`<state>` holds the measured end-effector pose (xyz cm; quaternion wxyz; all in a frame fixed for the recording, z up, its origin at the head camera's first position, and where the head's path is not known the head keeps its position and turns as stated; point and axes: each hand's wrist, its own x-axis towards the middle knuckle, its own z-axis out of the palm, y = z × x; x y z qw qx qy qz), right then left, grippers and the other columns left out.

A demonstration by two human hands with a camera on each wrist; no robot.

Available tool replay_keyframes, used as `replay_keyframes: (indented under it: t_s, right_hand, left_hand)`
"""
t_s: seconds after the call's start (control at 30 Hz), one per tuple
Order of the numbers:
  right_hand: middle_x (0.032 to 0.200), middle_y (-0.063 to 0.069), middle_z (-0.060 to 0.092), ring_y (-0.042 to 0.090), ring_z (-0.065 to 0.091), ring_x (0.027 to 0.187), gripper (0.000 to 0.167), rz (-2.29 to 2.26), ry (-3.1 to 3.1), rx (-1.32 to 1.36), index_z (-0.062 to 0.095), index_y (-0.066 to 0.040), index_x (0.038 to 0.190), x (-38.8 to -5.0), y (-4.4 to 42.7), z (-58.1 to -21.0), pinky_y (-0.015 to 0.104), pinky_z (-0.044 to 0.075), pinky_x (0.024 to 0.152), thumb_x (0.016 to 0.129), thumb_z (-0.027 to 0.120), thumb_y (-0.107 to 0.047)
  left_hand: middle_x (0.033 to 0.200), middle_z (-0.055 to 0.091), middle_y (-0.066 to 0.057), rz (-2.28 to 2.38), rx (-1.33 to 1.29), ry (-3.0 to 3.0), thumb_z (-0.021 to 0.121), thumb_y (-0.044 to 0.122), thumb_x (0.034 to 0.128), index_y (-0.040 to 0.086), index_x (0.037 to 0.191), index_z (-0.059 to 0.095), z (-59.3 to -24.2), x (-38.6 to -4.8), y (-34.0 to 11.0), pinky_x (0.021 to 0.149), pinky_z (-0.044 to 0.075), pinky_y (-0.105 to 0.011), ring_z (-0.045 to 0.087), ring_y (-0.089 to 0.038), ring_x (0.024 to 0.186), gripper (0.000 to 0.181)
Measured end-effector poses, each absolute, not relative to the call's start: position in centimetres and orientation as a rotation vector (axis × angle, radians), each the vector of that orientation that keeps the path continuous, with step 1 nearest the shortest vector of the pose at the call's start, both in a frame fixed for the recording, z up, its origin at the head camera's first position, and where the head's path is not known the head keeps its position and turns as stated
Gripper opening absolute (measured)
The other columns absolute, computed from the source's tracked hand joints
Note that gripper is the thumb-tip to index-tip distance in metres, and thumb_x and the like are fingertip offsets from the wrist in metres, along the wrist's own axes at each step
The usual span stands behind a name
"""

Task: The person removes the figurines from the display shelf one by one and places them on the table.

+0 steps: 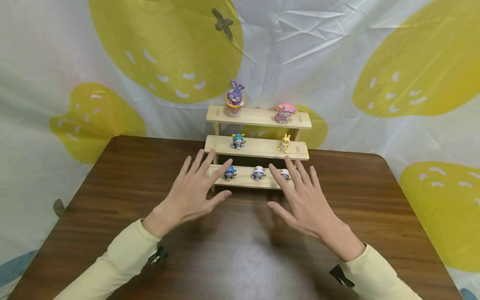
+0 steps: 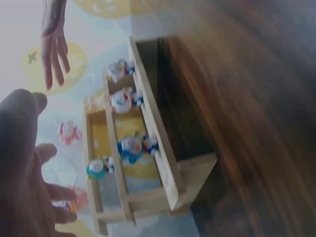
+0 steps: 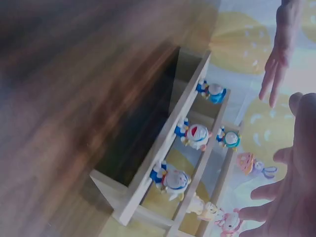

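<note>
Both hands hover with fingers spread in front of a three-tier wooden display stand (image 1: 258, 116), holding nothing. My left hand (image 1: 191, 191) is before the stand's left end, my right hand (image 1: 309, 204) before its right end. On the top tier are a purple rabbit figurine (image 1: 235, 98) and a pink-hooded figurine (image 1: 286, 112). The middle tier bears a figurine with a teal hat (image 1: 238, 141) and a yellow figurine (image 1: 284, 143). Along the bottom tier stand a blue-hatted figurine (image 1: 229, 173), a white-hatted figurine (image 1: 258, 173) and another white-hatted figurine (image 1: 285, 173), partly hidden by right fingers.
The stand sits at the back of a dark brown wooden table (image 1: 240, 250). Behind it hangs a white cloth (image 1: 292, 54) printed with large yellow fruit shapes. Dark straps show at both sleeve cuffs.
</note>
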<state>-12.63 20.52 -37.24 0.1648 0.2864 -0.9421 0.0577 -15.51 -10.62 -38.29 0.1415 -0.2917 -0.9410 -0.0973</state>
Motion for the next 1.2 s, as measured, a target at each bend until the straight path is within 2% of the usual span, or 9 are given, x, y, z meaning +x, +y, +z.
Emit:
replay_keyframes:
  t_s: [0.07,0.17,0.3,0.4,0.57,0.87,0.97,1.2]
  right_hand:
    - [0.168,0.022,0.016,0.051,0.026,0.148,0.082,0.166,-2.694,0.810,0.022,-0.020,0.163,-13.2,20.6,-36.8,0.072,0.019,0.114,0.101,0.022,-0.073]
    - [0.166,0.024,0.019,0.050,0.026,0.148,0.080,0.154,-2.689,0.797,0.022,-0.018,0.163,-14.0,20.7,-36.0,0.071,0.020,0.115,0.102,0.031,-0.069]
    - [0.161,0.028,0.027,0.053,0.032,0.144,0.077,0.145,-2.622,0.793,0.027,-0.014,0.161,-15.2,20.9,-35.0,0.069,0.024,0.114,0.099,0.056,-0.051]
    - [0.159,0.031,0.029,0.054,0.035,0.141,0.080,0.150,-2.562,0.812,0.030,-0.011,0.159,-16.1,21.1,-34.4,0.069,0.027,0.113,0.094,0.068,-0.037]
    - [0.155,0.034,0.033,0.053,0.038,0.138,0.080,0.165,-2.496,0.833,0.032,-0.007,0.157,-17.8,21.3,-34.0,0.067,0.032,0.110,0.091,0.072,-0.026]
    - [0.145,0.037,0.045,0.051,0.049,0.128,0.066,0.237,-2.326,0.842,0.044,0.003,0.148,-20.6,21.6,-33.4,0.064,0.045,0.099,0.090,0.068,-0.019]
    - [0.143,0.037,0.047,0.051,0.051,0.127,0.062,0.273,-2.306,0.839,0.045,0.002,0.148,-21.2,21.5,-33.1,0.064,0.045,0.098,0.092,0.065,-0.019]
    - [0.147,0.036,0.044,0.051,0.050,0.128,0.065,0.370,-2.370,0.789,0.045,0.000,0.147,-23.0,21.3,-32.1,0.062,0.041,0.107,0.089,0.070,-0.014]
  left_hand:
    - [0.165,0.028,-0.020,-0.294,-0.844,-2.720,0.048,0.062,0.0994,0.032,0.161,0.027,-38.1,-16.1,-10.8,0.118,0.022,-0.066,0.026,-0.047,0.151,0.072]
    - [0.164,0.031,-0.019,-0.320,-0.836,-2.730,0.050,0.060,0.0993,0.031,0.161,0.029,-37.8,-17.0,-11.0,0.119,0.022,-0.065,0.027,-0.045,0.151,0.071]
    - [0.162,0.034,-0.020,-0.378,-0.811,-2.732,0.051,0.058,0.0997,0.027,0.161,0.030,-37.6,-18.2,-11.4,0.119,0.024,-0.063,0.029,-0.044,0.150,0.072]
    - [0.158,0.039,-0.023,-0.434,-0.805,-2.703,0.055,0.054,0.0992,0.022,0.160,0.034,-37.6,-19.1,-11.6,0.115,0.032,-0.062,0.036,-0.046,0.146,0.072]
    - [0.153,0.045,-0.026,-0.517,-0.797,-2.650,0.060,0.049,0.0984,0.017,0.157,0.039,-38.0,-20.6,-11.7,0.107,0.042,-0.062,0.045,-0.045,0.140,0.070]
    - [0.153,0.043,-0.025,-0.638,-0.733,-2.697,0.059,0.043,0.1002,0.016,0.158,0.035,-38.7,-22.2,-11.6,0.103,0.044,-0.062,0.048,-0.044,0.136,0.068]
    - [0.154,0.042,-0.023,-0.694,-0.711,-2.738,0.059,0.041,0.1009,0.014,0.159,0.034,-38.8,-22.6,-11.6,0.104,0.044,-0.061,0.048,-0.044,0.135,0.069]
    - [0.159,0.032,-0.026,-0.794,-0.593,-2.856,0.055,0.045,0.1017,0.012,0.161,0.027,-39.0,-23.5,-11.1,0.107,0.041,-0.063,0.042,-0.047,0.139,0.073]
